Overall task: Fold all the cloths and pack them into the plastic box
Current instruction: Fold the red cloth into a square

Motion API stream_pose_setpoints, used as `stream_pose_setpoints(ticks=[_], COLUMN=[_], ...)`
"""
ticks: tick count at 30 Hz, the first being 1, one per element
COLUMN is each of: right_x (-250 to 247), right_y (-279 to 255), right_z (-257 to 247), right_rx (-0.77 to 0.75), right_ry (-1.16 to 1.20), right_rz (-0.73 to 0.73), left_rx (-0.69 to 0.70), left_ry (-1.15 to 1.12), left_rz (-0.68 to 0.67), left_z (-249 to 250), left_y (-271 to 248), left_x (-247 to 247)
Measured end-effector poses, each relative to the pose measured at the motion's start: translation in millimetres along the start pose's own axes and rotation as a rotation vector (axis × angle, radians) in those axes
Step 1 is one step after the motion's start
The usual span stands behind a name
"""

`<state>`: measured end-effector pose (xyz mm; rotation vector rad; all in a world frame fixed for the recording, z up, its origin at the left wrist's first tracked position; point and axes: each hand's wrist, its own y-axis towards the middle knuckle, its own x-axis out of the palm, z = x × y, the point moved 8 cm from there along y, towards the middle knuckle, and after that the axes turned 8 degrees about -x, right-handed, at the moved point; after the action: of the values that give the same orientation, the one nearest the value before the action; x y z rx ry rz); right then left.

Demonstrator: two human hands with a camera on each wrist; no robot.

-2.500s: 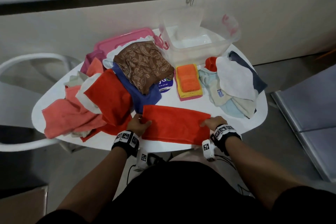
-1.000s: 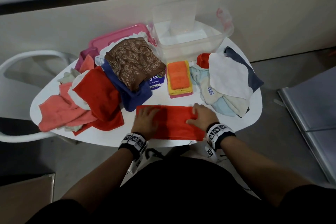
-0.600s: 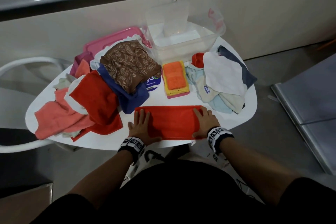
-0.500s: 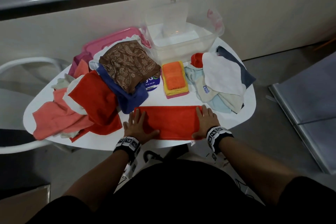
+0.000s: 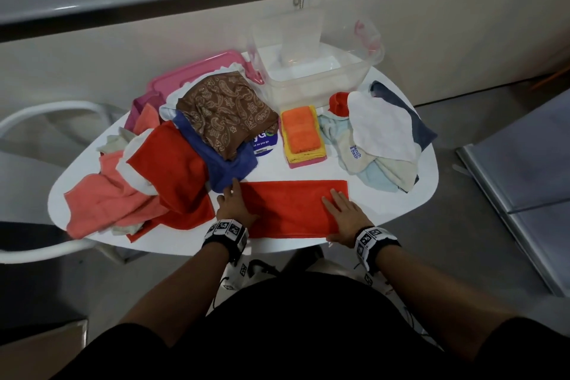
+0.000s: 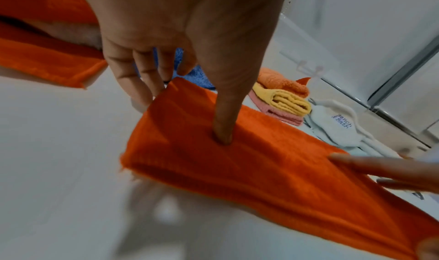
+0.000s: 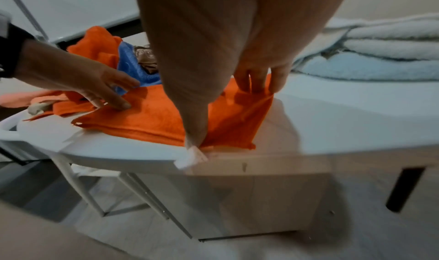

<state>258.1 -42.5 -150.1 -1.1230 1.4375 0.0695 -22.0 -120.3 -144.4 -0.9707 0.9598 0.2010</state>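
Orange cloth (image 5: 293, 210) flat under left hand (image 5: 234, 210) and right hand (image 5: 345, 216)

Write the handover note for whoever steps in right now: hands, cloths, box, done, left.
Left hand: flat, pressing the left end of the red cloth.
Right hand: on the right end, fingers straight; its thumb seems to tuck under the near corner.
Red cloth: a long folded strip at the table's near edge.
Done: a folded stack of orange, yellow and pink in front of the plastic box.
Left: the box holds no cloths yet; finish folding this strip, then fold the loose piles on the left and right and pack everything.
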Motion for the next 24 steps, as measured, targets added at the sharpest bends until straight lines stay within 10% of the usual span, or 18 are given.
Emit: stream_pose_setpoints(ticks=[7, 10, 14, 24], right_x=[-18.5, -19.3, -9.4, -13.9], right_y=[5.4, 6.8, 7.0, 1.8], right_z=[6.0, 1.4, -4.3, 24.3], right_rx=[0.055, 0.044, 0.036, 0.098], right_ry=[0.272, 0.152, 0.063, 0.122], right_rz=[0.131, 0.154, 0.133, 0.017], left_rx=[-0.028, 0.258, 0.554, -0.027], left_ry=[-0.117, 0.06, 0.152, -0.271], left_rz=[0.139, 0.284, -0.081, 0.109], left_z=[-17.3, 19.9, 61.5, -38.6], left_y=[-10.2, -28.5, -42.6, -3.2], left_x=[1.0, 0.8, 52.1, 9.2])
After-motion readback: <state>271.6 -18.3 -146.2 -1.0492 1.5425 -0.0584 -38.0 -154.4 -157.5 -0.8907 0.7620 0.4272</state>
